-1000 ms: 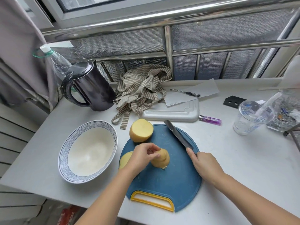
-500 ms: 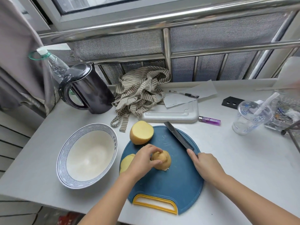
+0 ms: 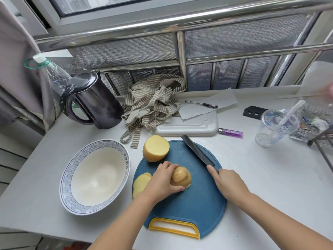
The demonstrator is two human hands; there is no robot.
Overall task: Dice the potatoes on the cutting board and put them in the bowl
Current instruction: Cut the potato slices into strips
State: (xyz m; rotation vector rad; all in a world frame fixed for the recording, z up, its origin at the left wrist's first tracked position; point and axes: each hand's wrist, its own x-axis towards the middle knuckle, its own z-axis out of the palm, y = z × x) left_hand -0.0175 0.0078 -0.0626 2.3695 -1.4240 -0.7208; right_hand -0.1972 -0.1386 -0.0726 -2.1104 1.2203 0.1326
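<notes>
A round blue cutting board [image 3: 198, 204] with a yellow handle lies in front of me. My left hand [image 3: 162, 181] grips a potato piece [image 3: 181, 176] standing on the board's middle. My right hand [image 3: 228, 183] holds the handle of a dark knife [image 3: 197, 152], forefinger along its spine; the blade lies pointing away to the upper left. A potato half [image 3: 155, 147] sits cut face up at the board's far left edge. Flat potato slices [image 3: 140, 184] lie at the board's left, partly hidden by my left wrist. The white bowl [image 3: 72, 170] with a blue rim stands left of the board, with nothing inside.
A dark kettle [image 3: 95, 103] and a plastic bottle [image 3: 54, 76] stand at the back left. A striped cloth [image 3: 155, 101], a white tray [image 3: 187, 128], paper with a pen [image 3: 201, 104], a purple lighter [image 3: 230, 132] and a plastic cup [image 3: 275, 128] lie behind and to the right.
My left hand has closed further over the potato piece and pressed it down onto the board. The knife and my right hand have stayed in place.
</notes>
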